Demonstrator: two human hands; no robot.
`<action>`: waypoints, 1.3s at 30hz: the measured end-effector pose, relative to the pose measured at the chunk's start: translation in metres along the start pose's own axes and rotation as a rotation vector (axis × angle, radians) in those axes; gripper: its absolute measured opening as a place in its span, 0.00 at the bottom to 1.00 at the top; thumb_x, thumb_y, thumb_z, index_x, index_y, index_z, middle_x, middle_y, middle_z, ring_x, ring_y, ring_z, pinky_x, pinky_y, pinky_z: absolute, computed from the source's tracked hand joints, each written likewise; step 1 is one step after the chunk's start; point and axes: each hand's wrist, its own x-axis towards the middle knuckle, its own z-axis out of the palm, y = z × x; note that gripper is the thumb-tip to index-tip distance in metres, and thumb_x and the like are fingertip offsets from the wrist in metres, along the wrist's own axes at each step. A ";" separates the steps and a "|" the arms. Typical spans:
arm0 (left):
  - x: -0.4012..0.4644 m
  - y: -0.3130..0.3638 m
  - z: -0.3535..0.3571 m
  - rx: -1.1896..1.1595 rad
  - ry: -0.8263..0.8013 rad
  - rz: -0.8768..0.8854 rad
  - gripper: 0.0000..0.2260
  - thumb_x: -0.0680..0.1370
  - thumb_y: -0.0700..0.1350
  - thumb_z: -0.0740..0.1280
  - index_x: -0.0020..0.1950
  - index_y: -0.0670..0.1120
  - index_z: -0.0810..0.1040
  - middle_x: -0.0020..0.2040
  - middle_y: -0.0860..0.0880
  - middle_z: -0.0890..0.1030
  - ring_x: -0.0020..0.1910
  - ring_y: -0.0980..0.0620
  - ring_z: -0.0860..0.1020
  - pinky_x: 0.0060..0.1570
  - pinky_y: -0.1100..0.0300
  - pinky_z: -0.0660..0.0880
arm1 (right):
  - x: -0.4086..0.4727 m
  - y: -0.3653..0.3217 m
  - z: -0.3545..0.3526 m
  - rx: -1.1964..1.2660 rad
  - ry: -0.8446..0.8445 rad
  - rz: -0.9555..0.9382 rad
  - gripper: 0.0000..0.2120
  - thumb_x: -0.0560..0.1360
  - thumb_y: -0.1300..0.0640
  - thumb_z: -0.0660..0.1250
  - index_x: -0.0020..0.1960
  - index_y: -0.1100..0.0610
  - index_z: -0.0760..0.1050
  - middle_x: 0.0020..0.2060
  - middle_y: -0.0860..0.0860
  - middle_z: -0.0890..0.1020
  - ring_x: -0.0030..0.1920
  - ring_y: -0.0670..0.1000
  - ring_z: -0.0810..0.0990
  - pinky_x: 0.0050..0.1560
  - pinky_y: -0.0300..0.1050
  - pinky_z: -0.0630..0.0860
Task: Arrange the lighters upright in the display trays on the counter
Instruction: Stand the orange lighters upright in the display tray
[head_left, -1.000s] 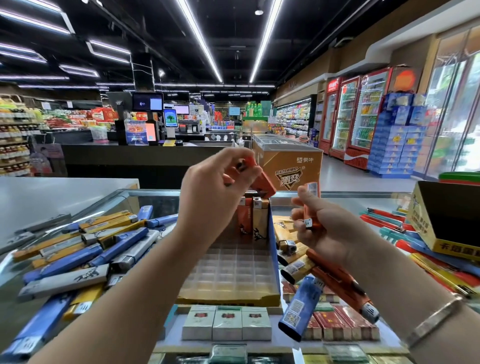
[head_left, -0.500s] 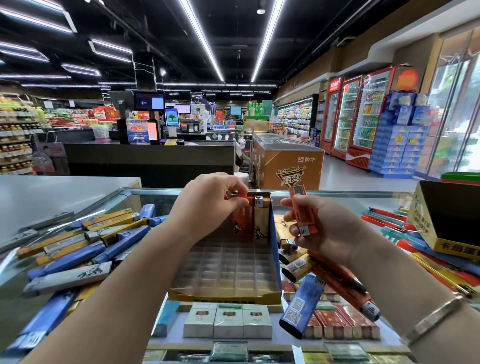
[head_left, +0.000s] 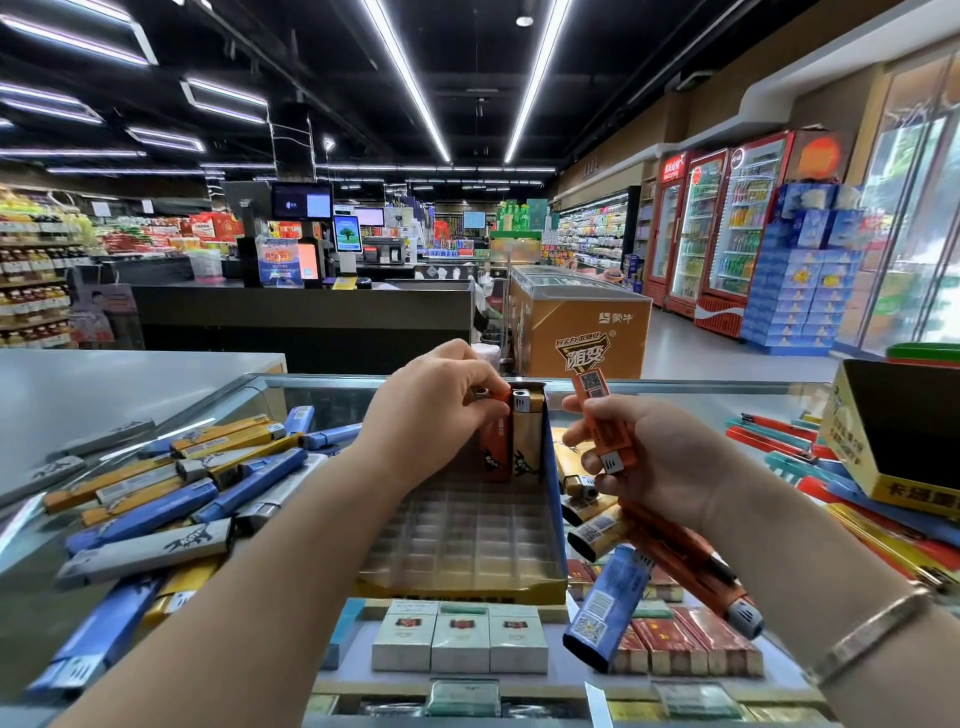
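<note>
- Left hand (head_left: 431, 410) pinches the top of an orange lighter (head_left: 493, 441), upright in the tray (head_left: 553, 499) far row, beside a gold one (head_left: 525, 436).
- Right hand (head_left: 660, 462) grips a spare orange lighter (head_left: 602, 421), long axis near vertical, head down, just right of the tray.
- Free slots lie near and left; spare likely needs flipping.

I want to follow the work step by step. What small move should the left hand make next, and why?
Probably let go of the orange lighter and draw back. The left hand grips its top, and it already stands upright beside the gold lighter at the far end of the display tray. The right hand holds another orange lighter ready.
</note>
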 end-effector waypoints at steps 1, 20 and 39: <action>0.000 0.000 0.002 0.055 0.008 0.016 0.07 0.72 0.49 0.71 0.49 0.51 0.83 0.49 0.56 0.77 0.48 0.55 0.74 0.45 0.56 0.74 | 0.000 0.000 0.000 -0.008 -0.002 -0.001 0.11 0.79 0.57 0.58 0.57 0.59 0.74 0.32 0.53 0.80 0.28 0.48 0.74 0.22 0.37 0.70; -0.002 0.001 0.000 0.095 0.043 0.092 0.27 0.73 0.58 0.67 0.70 0.54 0.66 0.70 0.54 0.68 0.69 0.53 0.64 0.70 0.54 0.53 | 0.002 -0.005 -0.003 0.052 -0.048 -0.178 0.09 0.73 0.68 0.63 0.52 0.63 0.76 0.36 0.57 0.78 0.27 0.49 0.75 0.21 0.37 0.70; 0.000 0.015 -0.007 -0.304 0.014 -0.033 0.07 0.76 0.44 0.66 0.53 0.53 0.76 0.41 0.56 0.80 0.37 0.56 0.80 0.41 0.52 0.79 | 0.013 0.009 0.002 -0.376 0.088 -0.391 0.09 0.76 0.51 0.64 0.50 0.57 0.71 0.40 0.55 0.77 0.29 0.48 0.76 0.27 0.40 0.74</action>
